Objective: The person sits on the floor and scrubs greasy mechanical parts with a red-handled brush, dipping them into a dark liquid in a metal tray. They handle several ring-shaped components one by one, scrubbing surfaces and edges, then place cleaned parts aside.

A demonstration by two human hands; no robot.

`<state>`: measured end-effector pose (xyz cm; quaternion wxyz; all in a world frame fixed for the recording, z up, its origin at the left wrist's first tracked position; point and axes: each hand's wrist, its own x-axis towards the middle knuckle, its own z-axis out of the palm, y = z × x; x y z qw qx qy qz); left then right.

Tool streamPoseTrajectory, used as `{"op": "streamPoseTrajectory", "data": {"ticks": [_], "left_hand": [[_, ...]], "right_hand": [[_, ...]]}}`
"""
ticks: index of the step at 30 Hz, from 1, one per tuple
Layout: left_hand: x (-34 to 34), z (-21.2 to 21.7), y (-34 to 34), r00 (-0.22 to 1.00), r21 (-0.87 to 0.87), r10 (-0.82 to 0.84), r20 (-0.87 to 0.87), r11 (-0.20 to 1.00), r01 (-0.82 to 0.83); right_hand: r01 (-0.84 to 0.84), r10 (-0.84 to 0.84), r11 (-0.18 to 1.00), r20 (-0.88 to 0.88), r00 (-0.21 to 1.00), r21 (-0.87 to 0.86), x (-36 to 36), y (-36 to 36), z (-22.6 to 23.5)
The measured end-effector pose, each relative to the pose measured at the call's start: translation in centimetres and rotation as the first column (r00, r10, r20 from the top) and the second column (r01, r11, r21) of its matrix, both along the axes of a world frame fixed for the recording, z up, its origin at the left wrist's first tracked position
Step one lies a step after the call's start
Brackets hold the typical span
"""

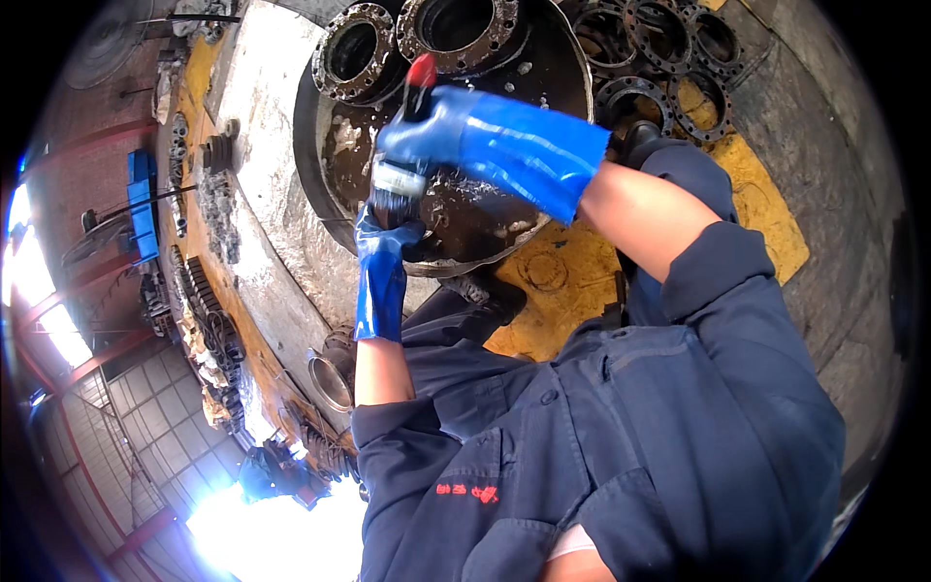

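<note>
Flanged metal rings [669, 39] lie stacked on the yellow floor [766, 209]. Metal parts [208, 330] line the concrete kerb [262, 145]. A blue box [143, 204] sits beyond.

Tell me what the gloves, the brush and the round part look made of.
Gloves: blue rubber or plastic coating, glossy highlights. Brush: red handle, likely plastic; pale ferrule, probably metal; dark bristles. Round part: dark, greasy cast metal, judging by bolt holes and rough grime.

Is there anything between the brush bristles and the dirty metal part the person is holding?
Nothing visible. The right hand holds the brush, and its bristles sit right at the metal part, beside the left hand that grips the part's edge.
</note>
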<state>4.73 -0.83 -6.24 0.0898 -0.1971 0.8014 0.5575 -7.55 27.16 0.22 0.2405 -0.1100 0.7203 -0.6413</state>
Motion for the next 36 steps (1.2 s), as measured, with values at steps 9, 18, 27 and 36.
{"op": "streamPoseTrajectory", "data": {"ticks": [9,18,27,36], "left_hand": [[0.4,2.6,3.0,0.999,-0.078,0.026,0.033,0.997,-0.023],[-2.1,8.6,5.6,0.985,-0.027,-0.095,0.147,0.995,0.100],[-14.6,8.9,11.5,0.536,-0.364,-0.379,0.754,0.437,0.822],[-12.7,9.0,12.4,0.636,-0.535,-0.378,0.673,0.346,0.771]], "right_hand": [[-0.045,0.036,0.966,0.039,0.999,0.253,-0.3,1.7,0.7],[0.214,0.057,0.892,-0.570,0.819,0.398,4.3,5.4,-4.2],[0.245,-0.322,0.898,0.165,0.932,0.366,3.0,0.4,-8.7],[0.265,-0.311,0.939,0.220,0.924,0.218,-1.6,3.2,-4.4]]}}
